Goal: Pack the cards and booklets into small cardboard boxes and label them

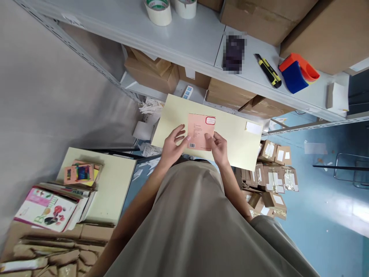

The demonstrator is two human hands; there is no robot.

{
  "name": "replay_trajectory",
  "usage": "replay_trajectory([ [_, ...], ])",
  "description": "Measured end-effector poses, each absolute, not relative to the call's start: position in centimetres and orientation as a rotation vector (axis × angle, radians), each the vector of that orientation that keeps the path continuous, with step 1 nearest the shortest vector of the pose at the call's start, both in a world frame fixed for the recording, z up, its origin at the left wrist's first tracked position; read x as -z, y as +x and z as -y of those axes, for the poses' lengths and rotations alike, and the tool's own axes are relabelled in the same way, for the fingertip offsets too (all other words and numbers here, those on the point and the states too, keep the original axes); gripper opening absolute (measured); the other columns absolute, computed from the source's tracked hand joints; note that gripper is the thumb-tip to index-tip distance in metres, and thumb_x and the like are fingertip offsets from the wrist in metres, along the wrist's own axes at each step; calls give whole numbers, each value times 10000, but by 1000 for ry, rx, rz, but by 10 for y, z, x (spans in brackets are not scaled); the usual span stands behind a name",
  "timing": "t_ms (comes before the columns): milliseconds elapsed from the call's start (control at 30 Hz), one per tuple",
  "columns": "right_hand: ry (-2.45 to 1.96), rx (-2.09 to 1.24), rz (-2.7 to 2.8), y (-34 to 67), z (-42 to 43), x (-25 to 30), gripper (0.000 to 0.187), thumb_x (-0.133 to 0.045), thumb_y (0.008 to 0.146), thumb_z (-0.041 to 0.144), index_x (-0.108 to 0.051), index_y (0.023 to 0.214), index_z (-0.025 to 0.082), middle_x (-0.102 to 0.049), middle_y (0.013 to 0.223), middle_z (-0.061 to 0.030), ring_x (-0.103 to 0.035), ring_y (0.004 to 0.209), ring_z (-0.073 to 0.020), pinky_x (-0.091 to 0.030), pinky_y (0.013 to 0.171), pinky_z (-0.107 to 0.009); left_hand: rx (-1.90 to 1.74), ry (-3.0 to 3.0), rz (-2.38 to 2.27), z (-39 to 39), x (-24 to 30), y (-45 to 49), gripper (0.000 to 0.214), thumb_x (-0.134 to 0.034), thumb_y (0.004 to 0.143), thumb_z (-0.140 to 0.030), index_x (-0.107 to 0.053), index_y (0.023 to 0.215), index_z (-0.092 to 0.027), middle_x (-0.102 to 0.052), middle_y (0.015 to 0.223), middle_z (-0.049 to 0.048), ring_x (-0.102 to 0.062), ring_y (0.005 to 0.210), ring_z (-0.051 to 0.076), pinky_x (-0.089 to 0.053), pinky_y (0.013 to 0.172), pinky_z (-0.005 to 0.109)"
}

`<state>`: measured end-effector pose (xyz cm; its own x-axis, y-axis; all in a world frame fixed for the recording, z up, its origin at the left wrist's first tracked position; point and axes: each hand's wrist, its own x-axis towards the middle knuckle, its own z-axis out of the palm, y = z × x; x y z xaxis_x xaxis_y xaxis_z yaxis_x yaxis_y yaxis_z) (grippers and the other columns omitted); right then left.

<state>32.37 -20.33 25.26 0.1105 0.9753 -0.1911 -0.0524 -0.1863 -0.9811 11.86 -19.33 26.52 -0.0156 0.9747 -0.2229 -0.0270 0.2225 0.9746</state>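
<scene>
I hold a small pink booklet (201, 130), back cover up with a barcode and a red-edged label, over a large pale yellow envelope (230, 138). My left hand (172, 145) grips the booklet's left edge, fingers curled over it. On the lower right corner my right hand (218, 147) pinches the booklet. The envelope carries a white label (253, 127) near its right end and rests against my body below the shelf.
A grey metal shelf (190, 38) ahead bears tape rolls (158, 10), a yellow-black utility knife (268, 70), a red-blue tape dispenser (298, 72) and cardboard boxes (328, 34). Books (47, 209) lie stacked at left. Small wrapped parcels (272, 177) sit on the blue floor at right.
</scene>
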Motion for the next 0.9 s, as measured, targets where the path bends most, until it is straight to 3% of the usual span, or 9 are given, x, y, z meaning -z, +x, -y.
replay_trajectory([
  [167, -1272, -1420, 938, 321, 203, -253, 522, -837, 944, 739, -865, 1115, 247, -731, 805, 8, -649, 723, -174, -551, 627, -293, -928, 787, -1126, 193, -271, 102, 664, -967, 767, -771, -894, 1058, -179, -882, 1136, 136, -816, 1196, 368, -663, 1093, 508],
  [400, -1302, -1420, 946, 310, 197, -254, 563, -846, 924, 762, -850, 1163, 253, -843, 974, -41, -776, 933, -248, -658, 741, -346, -1000, 802, -1241, 199, -278, 101, 704, -972, 732, -804, -912, 1038, -173, -880, 1026, 109, -824, 1082, 349, -698, 1004, 487],
  [500, -1374, -1267, 1007, 306, 198, -253, 593, -823, 954, 754, -821, 1320, 286, -866, 1229, -78, -801, 1176, -299, -704, 901, -414, -1056, 884, -1322, 201, -276, 99, 672, -940, 788, -788, -920, 1049, -168, -886, 1053, 106, -822, 1062, 334, -695, 981, 448],
  [633, -1464, -1085, 1138, 297, 205, -257, 634, -697, 1038, 772, -785, 1466, 313, -753, 1578, -98, -688, 1500, -333, -653, 1170, -508, -1130, 1082, -1466, 203, -270, 99, 562, -911, 857, -701, -927, 1024, -165, -897, 1051, 94, -836, 1005, 313, -695, 896, 380],
  [767, -1384, -1223, 1200, 278, 213, -263, 698, -714, 1019, 795, -793, 1466, 265, -784, 1527, -127, -730, 1456, -344, -673, 1154, -503, -1153, 1226, -1459, 207, -269, 107, 450, -844, 957, -601, -931, 1082, -178, -903, 1049, 73, -860, 970, 287, -717, 901, 366],
  [900, -1345, -1236, 1134, 267, 212, -262, 683, -736, 1000, 806, -813, 1394, 254, -858, 1318, -109, -810, 1238, -298, -708, 1014, -418, -1125, 1350, -1345, 213, -272, 119, 366, -807, 1001, -513, -919, 1207, -232, -884, 1274, 62, -873, 1116, 295, -717, 1072, 433],
])
